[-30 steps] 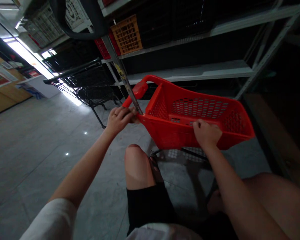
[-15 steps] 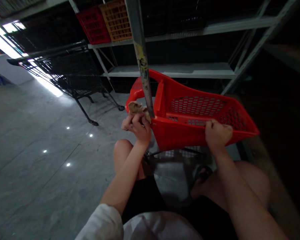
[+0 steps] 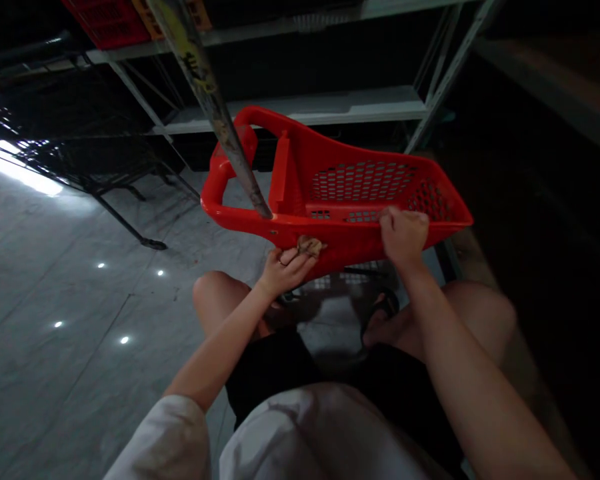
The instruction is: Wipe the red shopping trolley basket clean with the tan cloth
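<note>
Under the red perforated plastic cart basket [image 3: 350, 193], both hands work.
Left hand [image 3: 286, 268] pinches a crumpled brownish rag [image 3: 310, 246] against its near wall; right hand [image 3: 404, 233] grips the rim (fingers curled over).

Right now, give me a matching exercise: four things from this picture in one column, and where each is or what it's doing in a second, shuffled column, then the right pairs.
1. left hand
2. right hand
3. metal pole
4. black wire cart

A. grips the red basket by its near rim
B. stands on the floor, far left
C. presses a rag against the basket's outer side
D. slants up from the basket's handle end

Pairs: 1-C, 2-A, 3-D, 4-B
</note>
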The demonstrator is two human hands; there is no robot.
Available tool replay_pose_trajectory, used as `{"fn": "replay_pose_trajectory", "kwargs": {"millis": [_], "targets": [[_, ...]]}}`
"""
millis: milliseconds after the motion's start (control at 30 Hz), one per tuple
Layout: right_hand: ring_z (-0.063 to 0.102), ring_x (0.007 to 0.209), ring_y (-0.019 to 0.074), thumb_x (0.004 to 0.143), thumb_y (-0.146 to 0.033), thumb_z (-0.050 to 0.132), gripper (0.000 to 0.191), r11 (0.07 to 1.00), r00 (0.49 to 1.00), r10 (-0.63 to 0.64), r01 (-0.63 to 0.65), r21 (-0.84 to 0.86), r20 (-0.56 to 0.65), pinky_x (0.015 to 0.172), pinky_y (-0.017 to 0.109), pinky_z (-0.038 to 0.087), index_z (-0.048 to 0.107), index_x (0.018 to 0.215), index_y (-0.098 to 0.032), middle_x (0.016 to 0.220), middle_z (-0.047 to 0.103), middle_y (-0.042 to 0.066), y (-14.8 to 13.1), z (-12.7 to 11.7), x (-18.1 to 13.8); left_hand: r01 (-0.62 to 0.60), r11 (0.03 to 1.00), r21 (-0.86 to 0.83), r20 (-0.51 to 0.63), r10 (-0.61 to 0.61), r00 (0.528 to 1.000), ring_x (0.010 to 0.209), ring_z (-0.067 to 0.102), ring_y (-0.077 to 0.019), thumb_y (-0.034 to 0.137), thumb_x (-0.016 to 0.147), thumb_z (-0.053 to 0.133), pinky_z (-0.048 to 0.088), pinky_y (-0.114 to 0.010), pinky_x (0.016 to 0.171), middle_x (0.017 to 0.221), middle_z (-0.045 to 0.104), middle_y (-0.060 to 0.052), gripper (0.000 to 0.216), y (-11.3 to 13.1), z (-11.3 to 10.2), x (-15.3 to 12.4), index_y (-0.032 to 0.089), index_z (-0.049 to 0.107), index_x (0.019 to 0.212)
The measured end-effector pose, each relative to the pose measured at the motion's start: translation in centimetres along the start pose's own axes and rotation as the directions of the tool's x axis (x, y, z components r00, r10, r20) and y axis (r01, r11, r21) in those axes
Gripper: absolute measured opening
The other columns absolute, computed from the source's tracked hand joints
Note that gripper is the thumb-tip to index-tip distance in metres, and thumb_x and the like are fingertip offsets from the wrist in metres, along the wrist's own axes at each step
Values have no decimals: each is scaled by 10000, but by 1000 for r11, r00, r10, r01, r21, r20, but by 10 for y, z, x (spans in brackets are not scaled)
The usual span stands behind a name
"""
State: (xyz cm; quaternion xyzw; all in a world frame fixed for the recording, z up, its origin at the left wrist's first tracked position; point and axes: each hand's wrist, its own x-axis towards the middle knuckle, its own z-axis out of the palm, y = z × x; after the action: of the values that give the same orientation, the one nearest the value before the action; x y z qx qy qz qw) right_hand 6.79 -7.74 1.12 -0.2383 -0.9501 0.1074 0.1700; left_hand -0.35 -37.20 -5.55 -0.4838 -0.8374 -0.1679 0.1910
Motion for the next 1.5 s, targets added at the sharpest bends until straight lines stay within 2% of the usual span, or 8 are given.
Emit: {"fn": "replay_pose_trajectory", "kwargs": {"millis": [200,467,667,800,1100,1200,1367,1500], "targets": [[554,1399,273,1054,-381,423,439,770,933,-108,297,565,-343,1164,524,441,534,1456,-243,1459,630,122,-36,15,-67,-277,961,12,-397,259,880,1185,684,-195,176,1017,588,545,-334,999,1159,759,-44,275,29,-17,46,269,684,1257],[631,1312,246,981,-197,573,441,565,904,138,264,781,-406,1128,505,524,627,1402,-317,1382,679,75,-90,27,-105,-419,903,-97,-20,419,908,1252,675,-158,202,1078,483,580,-252,971,1382,684,-93,338,30,-71,88,173,560,1406],[659,1139,242,900,-172,600,276,693,603,544,69,718,-583,1083,513,521,719,1143,-226,1145,678,88,-38,46,-85,-412,781,469,152,388,909,1021,737,-241,221,1055,548,560,-358,839,1177,776,-102,236,-6,-138,95,139,670,1239],[633,983,212,819,-164,576,237,575,526,711,-51,817,-467,996,464,547,618,1044,-223,1020,622,59,-58,76,-75,-343,774,533,297,208,932,661,642,-205,178,1067,451,408,-361,595,742,704,-37,281,-3,-132,101,206,722,997],[612,952,213,800,-137,544,173,479,849,476,-33,877,-228,888,386,548,570,929,-249,963,622,45,-170,103,-72,-288,786,547,179,226,957,686,648,-227,209,1084,399,355,-374,577,740,689,-65,331,6,-98,130,170,710,978],[600,945,214,754,-103,537,193,521,764,570,-51,852,-303,902,398,537,580,892,-231,971,602,59,-119,106,-52,-270,801,534,168,213,963,697,656,-226,228,1086,417,345,-371,576,782,718,-73,307,4,-90,137,172,717,1055],[596,1038,219,814,-118,503,218,547,419,773,-60,835,-476,995,438,526,626,960,-224,1046,578,88,-56,92,9,-226,811,539,148,173,974,709,657,-237,231,1089,417,344,-372,588,767,706,-80,316,18,-81,150,169,719,1018],[542,1290,221,932,-148,381,414,514,484,754,-16,857,-444,1166,497,421,625,1254,-236,1279,570,119,-83,92,18,-175,826,536,131,123,984,689,637,-232,225,1090,399,335,-368,589,756,695,-81,338,40,-71,163,177,711,968]]}}
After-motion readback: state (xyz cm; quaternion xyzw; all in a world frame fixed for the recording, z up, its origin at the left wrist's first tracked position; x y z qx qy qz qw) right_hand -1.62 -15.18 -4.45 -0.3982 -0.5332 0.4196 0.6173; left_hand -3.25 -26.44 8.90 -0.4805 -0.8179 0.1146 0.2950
